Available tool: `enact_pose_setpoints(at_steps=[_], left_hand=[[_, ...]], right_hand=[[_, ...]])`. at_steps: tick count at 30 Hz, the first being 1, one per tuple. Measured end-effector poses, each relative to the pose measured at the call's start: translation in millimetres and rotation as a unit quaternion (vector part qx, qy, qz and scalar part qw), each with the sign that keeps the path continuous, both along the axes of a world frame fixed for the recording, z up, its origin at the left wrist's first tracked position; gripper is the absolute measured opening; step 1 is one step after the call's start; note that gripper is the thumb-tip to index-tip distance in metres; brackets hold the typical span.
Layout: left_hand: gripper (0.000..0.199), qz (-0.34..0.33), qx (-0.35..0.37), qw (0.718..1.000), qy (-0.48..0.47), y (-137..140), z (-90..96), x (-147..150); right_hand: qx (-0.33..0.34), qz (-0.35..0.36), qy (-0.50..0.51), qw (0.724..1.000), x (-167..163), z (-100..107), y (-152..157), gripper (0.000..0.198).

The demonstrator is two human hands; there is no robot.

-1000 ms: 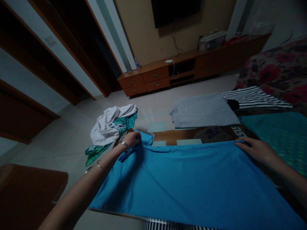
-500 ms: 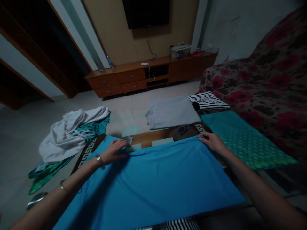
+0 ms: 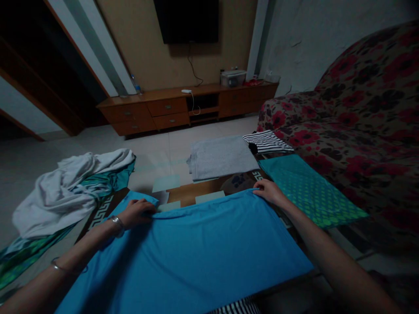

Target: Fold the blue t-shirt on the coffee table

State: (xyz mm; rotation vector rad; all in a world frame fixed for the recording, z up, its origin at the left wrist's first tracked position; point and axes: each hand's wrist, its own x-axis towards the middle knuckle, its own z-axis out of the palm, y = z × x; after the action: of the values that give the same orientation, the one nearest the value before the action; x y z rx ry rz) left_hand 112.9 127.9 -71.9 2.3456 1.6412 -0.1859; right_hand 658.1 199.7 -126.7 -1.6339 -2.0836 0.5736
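Both hands have slid inward; left hand (image 3: 135, 213) and right hand (image 3: 269, 191) press flat (open grip) on smooth blue cloth (image 3: 196, 248), lying crosswise on the desk (image 3: 193, 194).

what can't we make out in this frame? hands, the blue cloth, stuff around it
- Blue cloth: near end cut off by the head view's bottom edge.
- Left hand: fingertips in dim light; pinching or pressing flat, cannot tell.
- Right hand: fingertips curl over the cloth's far corner; grip unclear.
- Table: mostly covered by cloth.
- Striped fabric: only a sliver shows at the bottom edge.
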Motion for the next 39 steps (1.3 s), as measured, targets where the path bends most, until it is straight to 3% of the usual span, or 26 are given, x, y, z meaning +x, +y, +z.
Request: enact_pose_setpoints(at_steps=[4, 8, 13, 17, 19, 21, 24, 28, 33, 39], left_hand=[[0.025, 0.043, -0.06, 0.997, 0.037, 1.0, 5.1, -3.5], [0.03, 0.094, -0.048, 0.991, 0.083, 3.3, 10.7, 5.7], [0.03, 0.131, 0.054, 0.982, 0.124, 0.1, 9.4, 31.9], [0.037, 0.168, 0.189, 0.956, 0.151, -26.8, 8.6, 59.1], [0.038, 0.162, 0.217, 0.953, 0.133, -46.8, 4.1, 71.2], [0.041, 0.144, 0.215, 0.96, 0.105, -64.9, -5.7, 79.6], [0.049, 0.142, 0.183, 0.97, 0.078, -78.7, -27.1, 83.1], [0.06, 0.137, 0.158, 0.976, 0.067, -76.7, -48.4, 75.1], [0.065, 0.11, 0.166, 0.979, 0.05, -75.3, -49.4, 65.3], [0.062, 0.108, 0.174, 0.978, 0.031, -83.6, -39.5, 67.8]], right_hand=[[-0.01, -0.088, 0.043, 0.995, 3.7, -4.1, 0.3, 0.013], [0.005, -0.16, 0.025, 0.987, 3.6, -11.1, 0.5, 0.015], [0.043, -0.149, -0.091, 0.984, -9.5, -4.3, 0.1, 0.028], [0.076, -0.162, -0.179, 0.967, -19.8, 17.0, -11.7, 0.033], [0.124, -0.144, -0.186, 0.964, -25.8, 24.4, -24.1, 0.036], [0.16, -0.081, -0.16, 0.971, -33.7, 23.5, -37.7, 0.04], [0.161, 0.007, -0.126, 0.979, -44.7, 6.3, -50.3, 0.045], [0.134, 0.016, -0.152, 0.979, -39.6, -21.8, -42.2, 0.053], [0.121, 0.029, -0.159, 0.979, -14.2, -30.1, -24.7, 0.054], [0.123, 0.041, -0.17, 0.977, -11.8, -14.6, -32.1, 0.053]])
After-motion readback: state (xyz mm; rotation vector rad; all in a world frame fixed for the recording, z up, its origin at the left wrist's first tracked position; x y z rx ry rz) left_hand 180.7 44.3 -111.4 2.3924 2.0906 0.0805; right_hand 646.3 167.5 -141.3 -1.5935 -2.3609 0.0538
